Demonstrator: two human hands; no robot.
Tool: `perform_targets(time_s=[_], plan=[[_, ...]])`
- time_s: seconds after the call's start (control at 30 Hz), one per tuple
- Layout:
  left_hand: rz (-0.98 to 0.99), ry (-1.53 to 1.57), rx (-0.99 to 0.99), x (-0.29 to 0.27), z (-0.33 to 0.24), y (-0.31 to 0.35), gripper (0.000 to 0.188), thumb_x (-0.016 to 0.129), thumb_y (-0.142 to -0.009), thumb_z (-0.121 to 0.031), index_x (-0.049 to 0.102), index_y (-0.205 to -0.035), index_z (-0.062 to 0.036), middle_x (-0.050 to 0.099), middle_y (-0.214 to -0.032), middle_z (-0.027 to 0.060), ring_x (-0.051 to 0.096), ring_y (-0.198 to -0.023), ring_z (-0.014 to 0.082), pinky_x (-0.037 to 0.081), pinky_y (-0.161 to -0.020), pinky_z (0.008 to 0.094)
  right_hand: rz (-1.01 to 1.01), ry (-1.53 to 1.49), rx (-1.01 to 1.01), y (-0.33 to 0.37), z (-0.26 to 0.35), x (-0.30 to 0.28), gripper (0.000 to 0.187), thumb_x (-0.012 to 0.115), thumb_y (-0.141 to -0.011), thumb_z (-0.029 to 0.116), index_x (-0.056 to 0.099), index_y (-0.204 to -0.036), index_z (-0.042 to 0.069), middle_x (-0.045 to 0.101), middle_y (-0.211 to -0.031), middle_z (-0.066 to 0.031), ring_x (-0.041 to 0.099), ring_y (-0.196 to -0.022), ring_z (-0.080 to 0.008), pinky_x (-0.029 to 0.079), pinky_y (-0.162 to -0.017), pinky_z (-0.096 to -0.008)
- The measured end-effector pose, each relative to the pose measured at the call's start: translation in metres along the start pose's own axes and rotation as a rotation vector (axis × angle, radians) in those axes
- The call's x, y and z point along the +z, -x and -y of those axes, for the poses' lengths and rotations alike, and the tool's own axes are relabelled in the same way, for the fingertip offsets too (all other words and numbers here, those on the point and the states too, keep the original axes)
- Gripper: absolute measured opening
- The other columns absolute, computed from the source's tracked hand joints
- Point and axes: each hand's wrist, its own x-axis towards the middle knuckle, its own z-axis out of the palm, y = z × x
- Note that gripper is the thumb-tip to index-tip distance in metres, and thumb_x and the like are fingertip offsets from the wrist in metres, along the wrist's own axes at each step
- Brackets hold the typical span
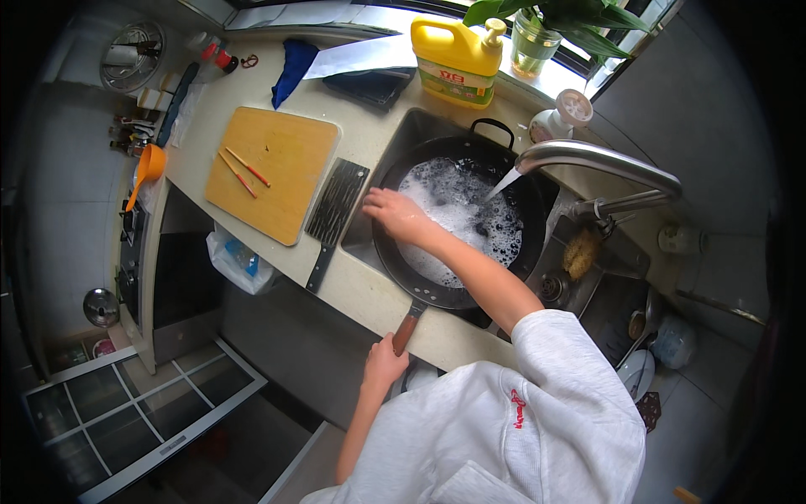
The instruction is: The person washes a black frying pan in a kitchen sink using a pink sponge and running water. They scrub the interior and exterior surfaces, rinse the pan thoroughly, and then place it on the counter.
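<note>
A black wok (453,227) with a brown handle sits tilted in the sink, full of white suds.

Single head-worn fisheye view is looking steeply down from close above the bench (361,290), facing the sink (403,134) at its far edge beneath the window.

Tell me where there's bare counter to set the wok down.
Free: the counter strip between cleaver and sink, and most of the cutting board beside two red chopsticks. Crowded: the back edge around the yellow detergent jug and dark cloth.
</note>
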Motion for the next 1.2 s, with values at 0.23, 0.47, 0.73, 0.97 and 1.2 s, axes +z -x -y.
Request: perform_targets(time_s=[0.23,0.47,0.73,0.97,1.2], plan=[[0.024,0.034,0.003,0.001,0.006,-0.002,0.029,0.062,-0.076,-0.017,0.055,-0.097,0.0006,0.063,-0.086,0.0284,0.060,-0.089,0.0462,0.048,-0.078,0.0507,0.203,-0.183,-0.099,0.064,0.059,-0.012,0.020,0.059,-0.074,0.009,0.066,-0.093,0.008,0.063,-0.110,-0.0075,0.051,-0.119,-0.0293,0.046,-0.093,-0.0373],[0.011,0.006,-0.012,-0.001,0.000,0.003,0.026,0.060,-0.076,-0.015,0.054,-0.097,-0.0002,0.064,-0.085,0.0263,0.060,-0.089,0.0454,0.049,-0.078,0.0511,0.441,-0.161,-0.079,0.118,0.095,-0.081,0.025,0.062,-0.074,0.010,0.065,-0.098,0.011,0.063,-0.112,-0.0052,0.058,-0.105,-0.0236,0.050,-0.081,-0.0348],[0.033,-0.003,-0.029,-0.004,-0.004,0.005,0.030,0.063,-0.076,-0.017,0.055,-0.099,0.0000,0.065,-0.089,0.0262,0.061,-0.092,0.0431,0.049,-0.080,0.0495,-0.390,-1.598,1.187,0.139,0.022,-0.147,0.036,0.037,-0.096,0.035,0.049,-0.120,0.012,0.056,-0.105,-0.0070,0.061,-0.084,-0.0236,0.053,-0.065,-0.0410],[0.011,-0.020,-0.030,0.001,0.000,0.003,0.029,0.063,-0.076,-0.019,0.056,-0.098,-0.0008,0.064,-0.089,0.0265,0.061,-0.091,0.0439,0.049,-0.079,0.0495,-0.631,-1.860,1.075,0.101,-0.019,-0.162,0.051,0.033,-0.095,0.052,0.048,-0.126,0.014,0.055,-0.117,-0.0093,0.057,-0.099,-0.0274,0.041,-0.092,-0.0567],[0.001,-0.011,-0.029,0.001,0.000,0.004,0.029,0.063,-0.075,-0.019,0.056,-0.097,-0.0005,0.065,-0.087,0.0254,0.062,-0.089,0.0433,0.050,-0.079,0.0490,-0.682,-1.887,1.068,0.085,-0.009,-0.165,0.058,0.035,-0.093,0.056,0.048,-0.127,0.010,0.056,-0.117,-0.0102,0.056,-0.104,-0.0291,0.041,-0.094,-0.0559]])
